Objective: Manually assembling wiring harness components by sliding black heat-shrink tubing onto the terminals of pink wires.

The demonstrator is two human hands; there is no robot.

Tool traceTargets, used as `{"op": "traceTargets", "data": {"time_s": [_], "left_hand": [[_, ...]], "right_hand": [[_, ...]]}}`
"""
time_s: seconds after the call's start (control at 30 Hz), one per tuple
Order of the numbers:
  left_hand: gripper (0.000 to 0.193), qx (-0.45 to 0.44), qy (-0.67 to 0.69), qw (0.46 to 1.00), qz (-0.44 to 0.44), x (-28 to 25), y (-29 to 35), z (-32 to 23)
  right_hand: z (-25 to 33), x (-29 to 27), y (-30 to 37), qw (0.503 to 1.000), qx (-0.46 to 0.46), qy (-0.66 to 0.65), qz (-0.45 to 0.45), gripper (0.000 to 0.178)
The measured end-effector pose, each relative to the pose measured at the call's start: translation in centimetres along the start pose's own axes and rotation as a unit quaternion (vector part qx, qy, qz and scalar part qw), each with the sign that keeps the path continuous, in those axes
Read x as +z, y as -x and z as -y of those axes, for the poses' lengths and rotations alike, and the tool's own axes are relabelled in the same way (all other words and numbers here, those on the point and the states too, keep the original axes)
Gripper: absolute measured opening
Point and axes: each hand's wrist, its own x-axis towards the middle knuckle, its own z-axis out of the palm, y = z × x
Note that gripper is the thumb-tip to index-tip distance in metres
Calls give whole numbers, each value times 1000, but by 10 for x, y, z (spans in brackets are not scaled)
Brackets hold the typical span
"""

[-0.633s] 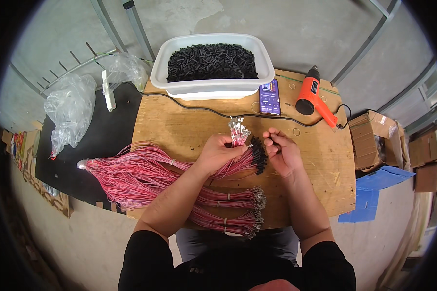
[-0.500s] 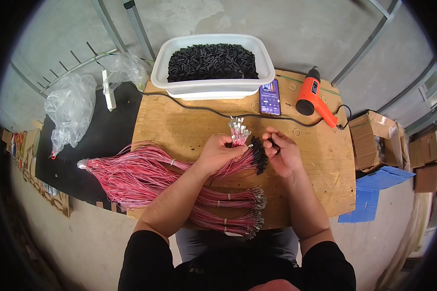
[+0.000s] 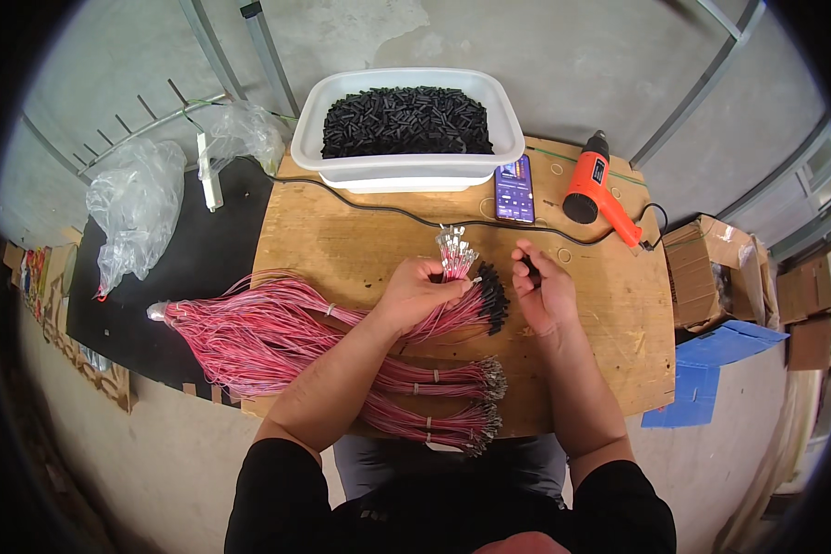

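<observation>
My left hand (image 3: 418, 295) is closed around a bunch of red and white wires, with its bare metal terminals (image 3: 454, 247) fanned out above the thumb. Beside that bunch, other wire ends carry black sleeves (image 3: 494, 300). My right hand (image 3: 548, 294) is a short way to the right, palm turned up and fingers curled. Dark pieces, apparently black sleeves (image 3: 529, 266), show between its thumb and fingers; how many I cannot tell. The wire bundle (image 3: 258, 328) spreads left across the table. Two tied bunches with silvery terminals (image 3: 491, 377) lie nearer to me.
A white tub (image 3: 406, 171) of black sleeves stands at the back. To its right are a phone (image 3: 514, 191) and an orange heat gun (image 3: 589, 185). A black cable (image 3: 388, 212) crosses the wooden table (image 3: 619, 323). Plastic bags (image 3: 138, 203) lie left; cardboard boxes (image 3: 697, 272) stand right.
My right hand has shifted slightly right, away from the terminals, and its fingers have tilted up. My left hand keeps its hold on the wires in the same place.
</observation>
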Motion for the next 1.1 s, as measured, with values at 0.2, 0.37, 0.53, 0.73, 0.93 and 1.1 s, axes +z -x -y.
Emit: {"op": "traceTargets", "data": {"time_s": [0.2, 0.37, 0.53, 0.73, 0.93, 1.1], "left_hand": [[13, 14, 11, 1000, -6, 2, -1, 0], [14, 17, 11, 1000, -5, 2, 0, -1], [14, 7, 10, 1000, -13, 3, 0, -2], [13, 5, 19, 1000, -14, 2, 1, -1], [13, 5, 6, 1000, -13, 3, 1, -3], [13, 16, 7, 1000, -6, 1, 0, 1]], "right_hand": [[-2, -2, 0, 998, 3, 20, 58, 22], [-4, -4, -1, 998, 14, 5, 57, 17], [-4, -13, -6, 997, 20, -16, 78, 17], [-5, -3, -3, 998, 31, 39, 38, 25], [-5, 0, 2, 994, 39, 55, 80, 26], [-5, 4, 7, 996, 34, 42, 77, 20]]}}
